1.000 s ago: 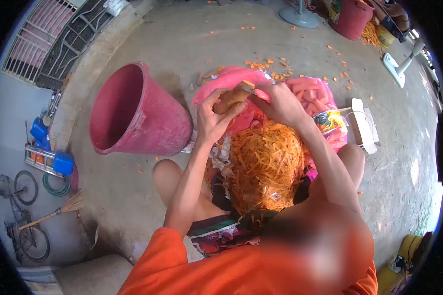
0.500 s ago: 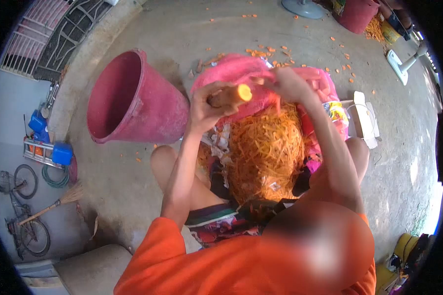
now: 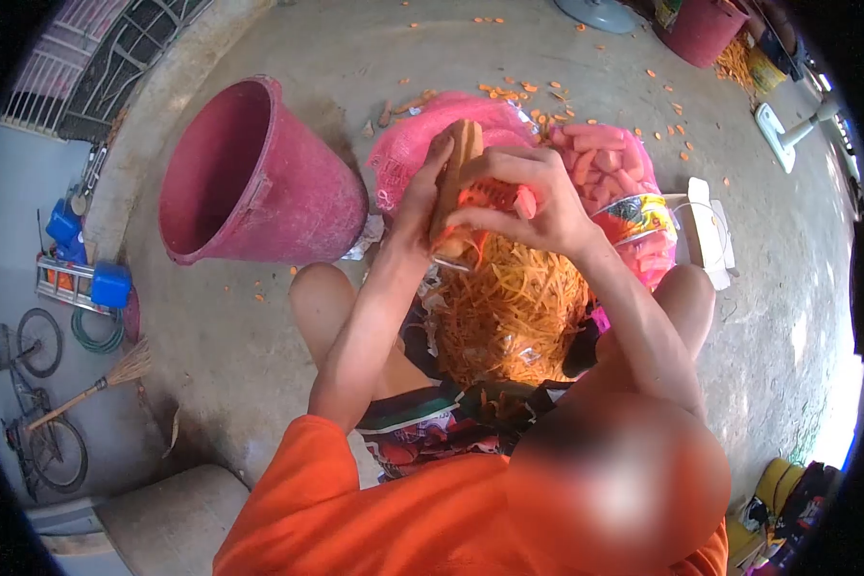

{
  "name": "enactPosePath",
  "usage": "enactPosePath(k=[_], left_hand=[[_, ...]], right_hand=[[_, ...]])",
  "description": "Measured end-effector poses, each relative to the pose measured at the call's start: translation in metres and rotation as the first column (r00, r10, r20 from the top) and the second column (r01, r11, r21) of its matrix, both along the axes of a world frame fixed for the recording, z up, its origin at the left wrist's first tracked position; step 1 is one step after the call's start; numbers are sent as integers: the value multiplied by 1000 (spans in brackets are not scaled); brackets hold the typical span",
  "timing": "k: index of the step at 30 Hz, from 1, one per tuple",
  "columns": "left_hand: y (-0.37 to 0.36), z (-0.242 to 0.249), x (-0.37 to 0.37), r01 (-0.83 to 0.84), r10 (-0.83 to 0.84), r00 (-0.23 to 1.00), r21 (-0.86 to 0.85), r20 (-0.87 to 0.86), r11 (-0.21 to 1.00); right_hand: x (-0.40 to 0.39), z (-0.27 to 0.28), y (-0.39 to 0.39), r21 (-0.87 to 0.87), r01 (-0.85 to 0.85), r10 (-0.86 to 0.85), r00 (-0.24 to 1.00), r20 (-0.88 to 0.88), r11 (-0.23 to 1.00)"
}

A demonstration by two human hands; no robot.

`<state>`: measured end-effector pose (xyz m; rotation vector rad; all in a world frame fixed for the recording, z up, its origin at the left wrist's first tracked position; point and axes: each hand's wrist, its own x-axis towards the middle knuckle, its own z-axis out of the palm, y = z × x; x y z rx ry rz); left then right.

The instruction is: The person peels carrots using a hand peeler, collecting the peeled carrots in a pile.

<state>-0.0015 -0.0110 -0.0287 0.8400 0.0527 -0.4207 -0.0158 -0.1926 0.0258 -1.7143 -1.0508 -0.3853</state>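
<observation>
My left hand point(image 3: 422, 197) is wrapped round an unpeeled brownish carrot point(image 3: 465, 146), held upright above the pile of orange peelings point(image 3: 523, 312) between my legs. Against the carrot's right side, my right hand point(image 3: 538, 197) grips a red peeler point(image 3: 488, 195). A strip of peel hangs near the carrot's lower end. Behind the hands lies a pink mesh sack point(image 3: 394, 158). To the right of it, a second pink bag point(image 3: 605, 168) holds several peeled carrot pieces.
A large pink bucket point(image 3: 307, 197) lies tilted at the left. At the right are a white box point(image 3: 708, 230) and a white stand point(image 3: 778, 139). Carrot scraps dot the floor beyond the sacks. A broom point(image 3: 115, 379) and a bicycle point(image 3: 43, 413) are at the far left.
My right hand has moved left and down from over the bags to the carrot, with the peeler now against it. My left hand has shifted right, and the carrot has turned more upright.
</observation>
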Motion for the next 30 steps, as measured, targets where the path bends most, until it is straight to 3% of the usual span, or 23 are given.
enactPosePath(k=[2, 4, 6, 7, 8, 10, 12, 14, 15, 16, 17, 18, 19, 20, 21, 22, 23, 24, 25, 26, 27, 28, 30], left_hand=[[-9, 6, -9, 102, -104, 995, -160, -1, 982], [-13, 13, -16, -14, 17, 999, -84, 35, 996], [5, -15, -7, 381, -382, 922, -315, 58, 869], [-4, -7, -17, 168, -169, 985, -23, -35, 985], [-4, -8, -21, 166, -167, 985, -24, -32, 986], [-2, -9, -14, 150, -153, 987, -54, -54, 987], [-4, -10, -9, 142, -145, 989, -118, -15, 983], [-14, 9, -12, -67, 73, 993, 72, -96, 995], [-19, 10, -13, -98, 83, 974, -64, -213, 993], [-9, -6, -10, -93, 79, 971, -56, -224, 994], [7, -30, -1, 216, -238, 970, -272, -49, 938], [14, -31, 0, 515, -484, 855, -417, 187, 749], [17, -32, -1, 447, -431, 893, -384, 134, 808], [11, -33, 1, 451, -428, 892, -380, 149, 807], [-4, -18, -4, 241, -240, 970, -294, 40, 925], [-13, -4, -10, 20, -29, 998, -181, -50, 983], [-10, 7, -16, -2, 3, 1000, 49, -18, 999], [-7, 5, -12, 1, 0, 1000, 54, -17, 999], [-2, -2, -12, 102, -103, 995, -69, -11, 992], [2, -10, -16, 201, -204, 979, -190, 4, 961], [-5, 8, -24, 110, -111, 993, -35, -47, 993], [-5, 5, -26, 109, -111, 993, -33, -46, 993], [0, -2, -17, 142, -141, 989, 11, -51, 990]], right_hand=[[9, -2, -7, -26, 50, -49, 998, 41, 998], [28, -17, -16, 25, 145, -142, 985, -95, 989], [60, -26, -41, 17, 422, -403, 877, -261, 907], [77, -28, -61, 19, 470, -435, 830, -348, 882], [87, -29, -72, 16, 517, -460, 776, -432, 856], [62, -19, -49, 229, 334, -189, 852, -489, 914], [20, -5, -18, -74, 162, -167, 984, -67, 984], [8, -2, -6, -97, -80, 82, 997, 11, 992], [22, -15, -19, -227, 39, -60, 994, -86, 973], [32, -27, -24, -100, 330, -343, 926, -156, 938], [56, -28, -42, -20, 375, -362, 877, -316, 927], [67, -14, -50, 48, 423, -355, 811, -464, 905], [62, -13, -47, 45, 422, -357, 815, -457, 905], [52, -15, -40, 141, 319, -209, 837, -506, 937], [34, -9, -27, 239, 214, -52, 838, -544, 947], [16, -2, -18, -152, 235, -261, 949, -177, 960], [14, -10, -5, -67, 102, -103, 995, -15, 993], [13, -20, 4, -4, -47, 47, 987, 152, 999], [24, -18, -18, -191, 36, -57, 993, -103, 981], [42, -39, -23, -74, 338, -345, 929, -137, 938], [56, -29, -42, -30, 364, -346, 851, -394, 931], [65, -16, -55, 8, 398, -308, 724, -618, 917], [55, -20, -39, 63, 290, -220, 834, -506, 955]])
